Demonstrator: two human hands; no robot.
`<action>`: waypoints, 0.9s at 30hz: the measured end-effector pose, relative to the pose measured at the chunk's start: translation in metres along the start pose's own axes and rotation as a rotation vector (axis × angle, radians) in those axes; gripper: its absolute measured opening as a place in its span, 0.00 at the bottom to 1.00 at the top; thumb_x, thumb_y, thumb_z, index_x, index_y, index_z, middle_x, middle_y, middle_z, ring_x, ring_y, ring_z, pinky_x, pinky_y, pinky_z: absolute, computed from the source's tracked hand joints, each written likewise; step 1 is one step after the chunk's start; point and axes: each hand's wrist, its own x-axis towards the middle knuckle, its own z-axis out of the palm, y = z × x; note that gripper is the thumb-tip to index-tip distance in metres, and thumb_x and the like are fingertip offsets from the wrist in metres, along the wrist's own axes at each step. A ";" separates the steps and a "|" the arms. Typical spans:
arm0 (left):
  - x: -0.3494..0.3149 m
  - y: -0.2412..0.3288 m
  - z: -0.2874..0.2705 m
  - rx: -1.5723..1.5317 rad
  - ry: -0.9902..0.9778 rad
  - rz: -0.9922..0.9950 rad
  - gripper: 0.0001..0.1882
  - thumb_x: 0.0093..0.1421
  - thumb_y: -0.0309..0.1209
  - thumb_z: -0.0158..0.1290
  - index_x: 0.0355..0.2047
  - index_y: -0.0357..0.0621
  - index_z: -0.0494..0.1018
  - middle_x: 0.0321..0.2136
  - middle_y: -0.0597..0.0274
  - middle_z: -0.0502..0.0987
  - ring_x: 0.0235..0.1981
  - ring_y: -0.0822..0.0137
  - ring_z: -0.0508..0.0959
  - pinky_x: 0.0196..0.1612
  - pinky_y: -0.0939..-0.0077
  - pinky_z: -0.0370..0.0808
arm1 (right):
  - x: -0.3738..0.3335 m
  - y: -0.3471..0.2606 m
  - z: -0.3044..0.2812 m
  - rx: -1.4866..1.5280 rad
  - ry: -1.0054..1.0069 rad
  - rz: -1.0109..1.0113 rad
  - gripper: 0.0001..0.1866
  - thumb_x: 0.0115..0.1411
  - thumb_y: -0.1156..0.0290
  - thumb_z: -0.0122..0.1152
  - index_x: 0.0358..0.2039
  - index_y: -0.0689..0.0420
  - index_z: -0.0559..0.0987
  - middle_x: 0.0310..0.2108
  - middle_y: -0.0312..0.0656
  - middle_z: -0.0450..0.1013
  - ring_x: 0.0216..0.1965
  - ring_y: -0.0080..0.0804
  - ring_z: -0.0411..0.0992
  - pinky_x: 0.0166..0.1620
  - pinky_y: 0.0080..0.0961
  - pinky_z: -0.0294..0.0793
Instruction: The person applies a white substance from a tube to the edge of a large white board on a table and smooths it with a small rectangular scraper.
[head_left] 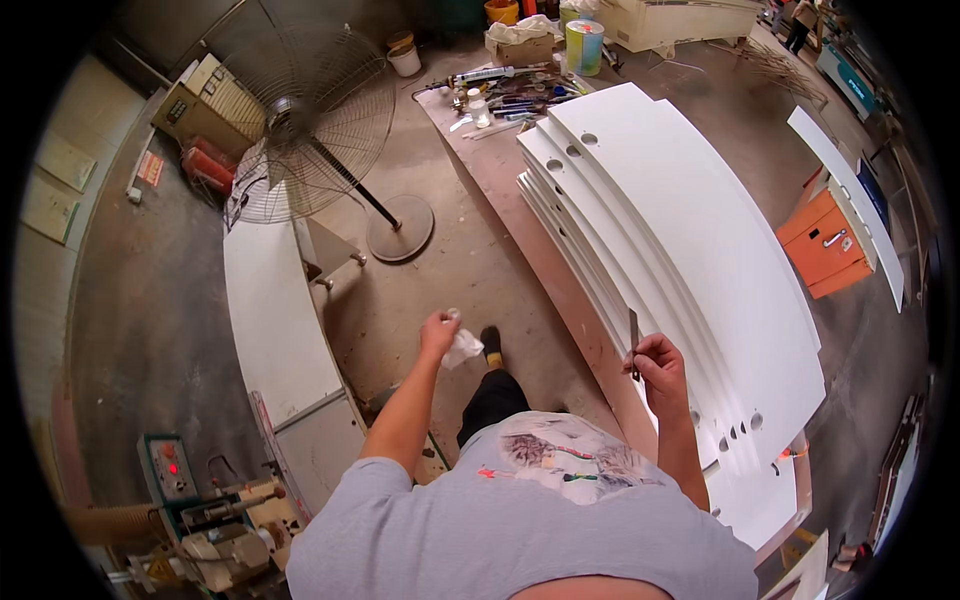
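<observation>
Grey concrete floor (450,275) spreads around a long, brownish-pink table (482,155) in a workshop. The left hand (438,332) is out over the floor, beyond the table's left edge, its grip closed on a crumpled white cloth or tissue (463,349) that hangs from the fingers. The right hand (660,365) pinches a thin, dark, flat blade-like tool (633,330) between thumb and fingers, roughly upright, by the table's left edge toward the near end; whether it touches the panels I cannot tell.

Large white curved panels with round holes (690,220) lie stepped in a stack along the table, leaving a bare strip down its left edge. Assorted hand tools (520,100) crowd the far-left corner. Left of the table stands a round wire-caged pedestal fan (285,115); to its right, an orange box-shaped cabinet (825,240).
</observation>
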 end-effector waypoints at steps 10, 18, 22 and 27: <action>0.382 0.202 0.094 -0.054 -0.227 0.154 0.18 0.48 0.39 0.58 0.34 0.39 0.81 0.33 0.45 0.82 0.36 0.53 0.82 0.42 0.63 0.77 | 0.092 0.024 0.070 0.172 0.637 -0.198 0.07 0.60 0.77 0.59 0.38 0.56 0.72 0.30 0.41 0.75 0.31 0.29 0.73 0.38 0.24 0.73; 0.522 0.245 0.144 -0.155 -0.224 0.252 0.22 0.49 0.38 0.60 0.43 0.40 0.77 0.40 0.47 0.80 0.41 0.53 0.81 0.44 0.64 0.76 | 0.109 0.042 0.126 0.165 0.897 -0.267 0.09 0.60 0.78 0.58 0.41 0.56 0.72 0.32 0.38 0.74 0.34 0.26 0.73 0.39 0.24 0.75; 0.485 0.259 0.168 -0.583 -0.417 0.050 0.22 0.55 0.39 0.61 0.48 0.43 0.71 0.39 0.54 0.78 0.37 0.57 0.79 0.42 0.68 0.77 | 0.098 0.063 0.136 0.180 1.000 -0.295 0.08 0.61 0.79 0.56 0.41 0.56 0.72 0.33 0.37 0.72 0.34 0.25 0.72 0.39 0.24 0.74; 0.448 0.282 0.165 -1.067 -0.540 0.008 0.27 0.65 0.46 0.49 0.57 0.42 0.64 0.55 0.54 0.69 0.58 0.59 0.67 0.61 0.62 0.62 | 0.056 0.072 0.146 0.218 1.103 -0.388 0.10 0.60 0.79 0.56 0.42 0.57 0.71 0.31 0.40 0.73 0.32 0.28 0.72 0.39 0.24 0.71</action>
